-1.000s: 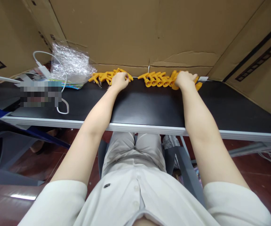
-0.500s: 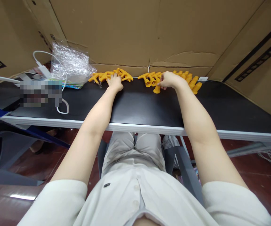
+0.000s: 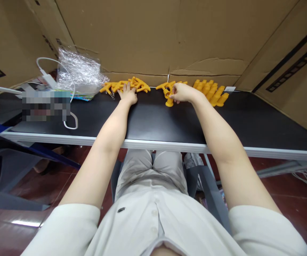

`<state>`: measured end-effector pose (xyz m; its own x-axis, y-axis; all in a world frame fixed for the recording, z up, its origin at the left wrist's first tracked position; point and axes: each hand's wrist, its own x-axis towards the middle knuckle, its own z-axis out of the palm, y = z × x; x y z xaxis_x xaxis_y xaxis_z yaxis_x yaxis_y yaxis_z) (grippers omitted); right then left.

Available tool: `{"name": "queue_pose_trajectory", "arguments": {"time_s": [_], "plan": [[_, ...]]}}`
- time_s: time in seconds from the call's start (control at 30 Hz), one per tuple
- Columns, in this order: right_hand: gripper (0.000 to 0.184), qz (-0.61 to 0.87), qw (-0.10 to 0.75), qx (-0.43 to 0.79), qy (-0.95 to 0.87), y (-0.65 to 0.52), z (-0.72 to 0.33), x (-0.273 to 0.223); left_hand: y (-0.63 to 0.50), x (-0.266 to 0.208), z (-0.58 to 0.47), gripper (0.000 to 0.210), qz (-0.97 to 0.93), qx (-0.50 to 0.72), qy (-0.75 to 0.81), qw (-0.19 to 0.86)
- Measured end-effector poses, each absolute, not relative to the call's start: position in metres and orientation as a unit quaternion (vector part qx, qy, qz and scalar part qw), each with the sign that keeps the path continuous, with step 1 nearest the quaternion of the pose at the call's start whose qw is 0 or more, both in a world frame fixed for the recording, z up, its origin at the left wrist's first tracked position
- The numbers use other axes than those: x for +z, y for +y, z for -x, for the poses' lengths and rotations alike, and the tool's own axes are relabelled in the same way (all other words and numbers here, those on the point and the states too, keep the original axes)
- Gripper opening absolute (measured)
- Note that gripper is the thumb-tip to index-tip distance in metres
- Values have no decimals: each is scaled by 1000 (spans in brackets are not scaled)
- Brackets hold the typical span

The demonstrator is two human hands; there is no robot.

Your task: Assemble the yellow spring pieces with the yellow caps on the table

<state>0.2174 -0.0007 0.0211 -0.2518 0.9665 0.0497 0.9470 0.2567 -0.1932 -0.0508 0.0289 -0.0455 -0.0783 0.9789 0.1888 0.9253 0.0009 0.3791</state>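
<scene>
In the head view, my left hand [image 3: 128, 95] rests with fingers apart at the front edge of a pile of yellow branched plastic pieces [image 3: 141, 84]. Small metal springs [image 3: 112, 94] lie at the pile's left end. My right hand [image 3: 183, 93] pinches a yellow plastic piece with a round flared end [image 3: 169, 102], held low over the black table. Just behind it is a small group of yellow pieces [image 3: 164, 85], partly hidden by my fingers. To the right of that hand, several yellow tube-like pieces [image 3: 211, 91] lie side by side in a slanting row.
A crinkled clear plastic bag [image 3: 79, 69] and a white cable [image 3: 75, 122] lie at the left of the table [image 3: 159, 124]. Cardboard walls [image 3: 180, 39] enclose the back and sides. A small white square [image 3: 230, 89] sits near the back right.
My right hand has moved left with the yellow flared piece, away from the slanting row and in front of the small group. My left hand has shifted slightly left.
</scene>
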Motion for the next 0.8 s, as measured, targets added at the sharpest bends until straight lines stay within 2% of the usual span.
{"name": "queue_pose_trajectory", "arguments": {"time_s": [0.4,0.6,0.8], "plan": [[24,596,80,62,-796,3,-219,18,18,-35,42,84,-665,228,708,62],[31,602,77,72,-792,6,-219,17,24,-40,43,37,-706,268,651,77],[30,591,82,59,-800,8,-220,15,33,-45,46,30,-710,252,653,80]]}}
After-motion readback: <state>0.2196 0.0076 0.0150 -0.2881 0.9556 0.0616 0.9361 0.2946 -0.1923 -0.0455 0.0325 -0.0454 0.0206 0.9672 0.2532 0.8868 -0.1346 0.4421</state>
